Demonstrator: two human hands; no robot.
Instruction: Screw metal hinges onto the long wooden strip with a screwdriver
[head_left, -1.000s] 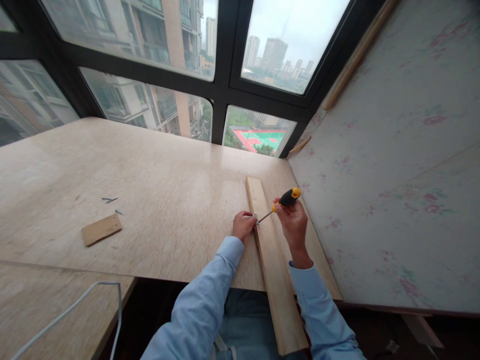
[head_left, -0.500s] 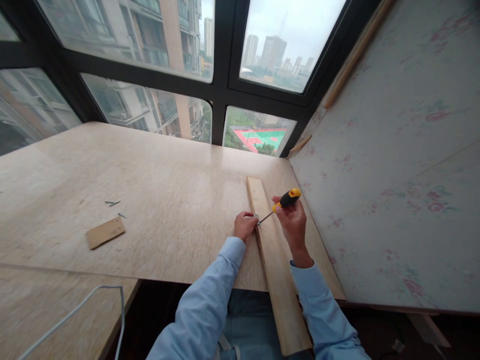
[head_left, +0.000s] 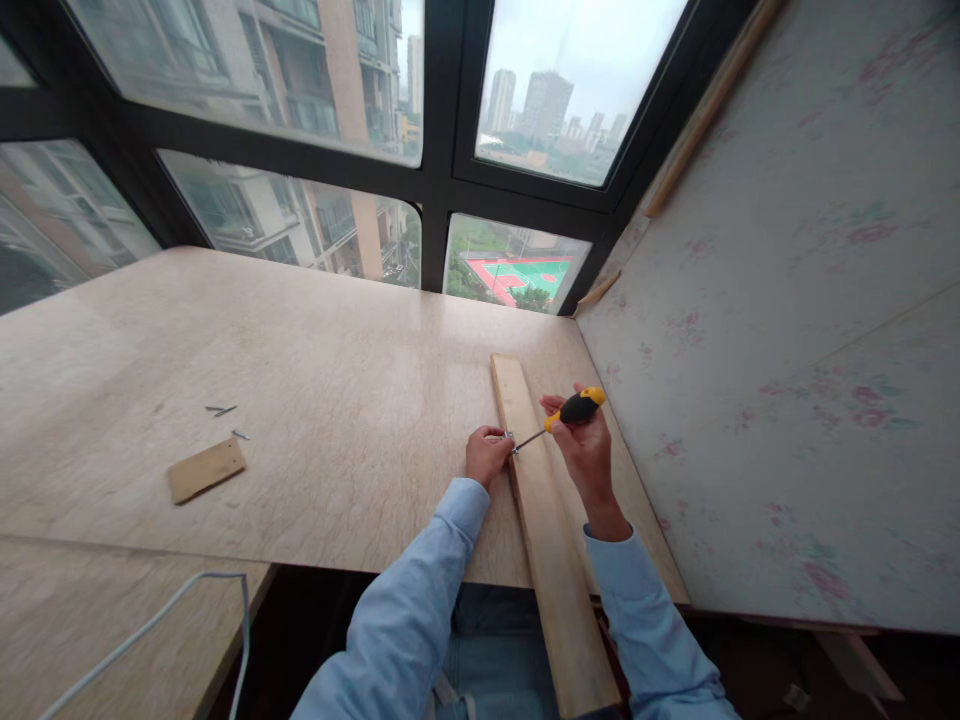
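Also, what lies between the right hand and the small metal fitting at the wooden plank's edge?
The screwdriver shaft: in the head view, it slants over the wooden plank from the right hand toward the small metal fitting.

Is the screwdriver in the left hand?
No, the right hand holds the screwdriver; the left hand is at the wooden board's left edge.

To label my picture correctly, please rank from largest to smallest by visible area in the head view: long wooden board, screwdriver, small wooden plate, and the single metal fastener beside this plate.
1. Long wooden board
2. Small wooden plate
3. Screwdriver, counting its visible part
4. Single metal fastener
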